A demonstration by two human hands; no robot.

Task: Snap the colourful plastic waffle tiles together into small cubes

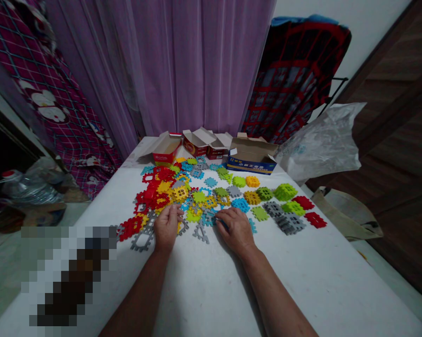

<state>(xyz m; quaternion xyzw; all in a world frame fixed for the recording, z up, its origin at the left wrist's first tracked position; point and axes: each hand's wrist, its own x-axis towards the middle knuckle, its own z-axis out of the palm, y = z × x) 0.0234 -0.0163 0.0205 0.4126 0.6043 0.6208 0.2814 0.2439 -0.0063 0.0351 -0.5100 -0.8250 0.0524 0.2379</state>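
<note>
My left hand (166, 227) is closed with its thumb and fingers together, at the near edge of a pile of toothed plastic building tiles; whatever it may hold is hidden. My right hand (236, 230) has its fingers bent together at the edge of a blue building tile (208, 218) and seems to grip it. Between the hands lie a grey triangular tile (201, 233) and a lime green tile (193, 215). A grey square frame tile (141, 241) rests left of my left hand. Red tiles (151, 193) and yellow tiles (179, 192) spread behind it.
Sorted stacks stand at right: grey (290, 223), lime green (285, 192) and red (315, 219). Open cartons, one red (166, 157) and one blue (251, 164), line the back of the white table (203, 290). A clear plastic bag (323, 140) hangs at the right edge.
</note>
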